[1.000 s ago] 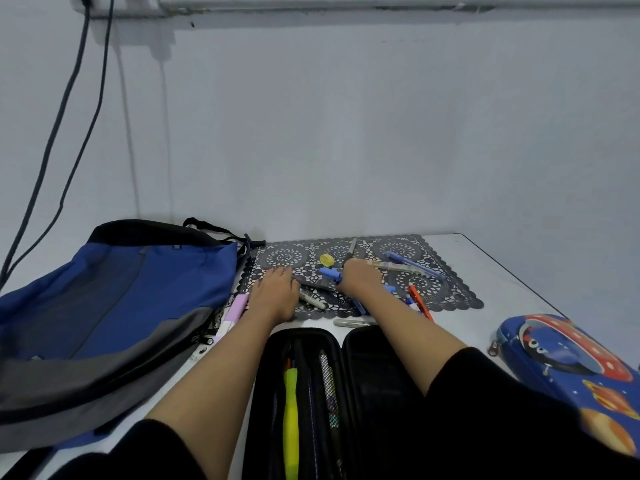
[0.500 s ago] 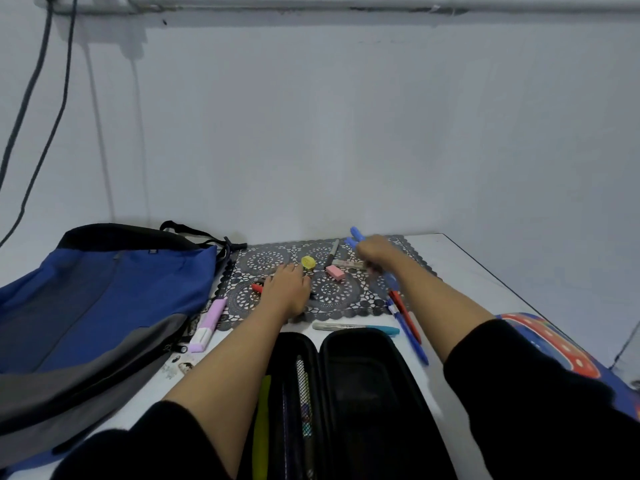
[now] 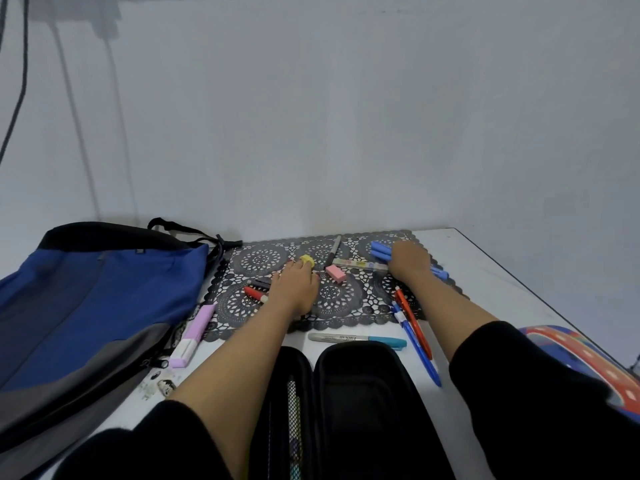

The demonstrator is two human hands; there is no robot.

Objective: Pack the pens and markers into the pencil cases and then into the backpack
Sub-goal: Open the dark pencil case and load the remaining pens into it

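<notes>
The right hand (image 3: pixel 408 261) is at the upper right of the lace mat (image 3: pixel 263 261), with its fingers curled around two blue markers (image 3: pixel 379 251). The caps of the markers stick out to the left of the fist and their tails come out on its right side.

The left hand (image 3: pixel 294 289) lies palm down in the middle of the mat. Its fingers are stretched and close together, and the fingertips touch a small yellow thing (image 3: pixel 307 260). The ends of a red marker (image 3: pixel 255 294) and a dark pen (image 3: pixel 259 283) go under the left edge of this hand.

Between the two hands lie a pink eraser (image 3: pixel 336 273), a grey marker (image 3: pixel 333 252) and a clear pen (image 3: pixel 360 264). A red pen (image 3: pixel 414 322) and a blue pen (image 3: pixel 417 344) lie side by side at the lower right edge of the mat. Below the mat a silver marker (image 3: pixel 356 339) with a teal cap lies on the white table (image 3: pixel 485 271). A purple highlighter (image 3: pixel 192 336) lies at the lower left corner of the mat, beside the backpack (image 3: pixel 97 299).

The backpack lies flat at the left of the frame. The black case (image 3: pixel 360 393) is open at the bottom centre, between the two arms. A colourful case (image 3: pixel 581 362) is at the lower right
</notes>
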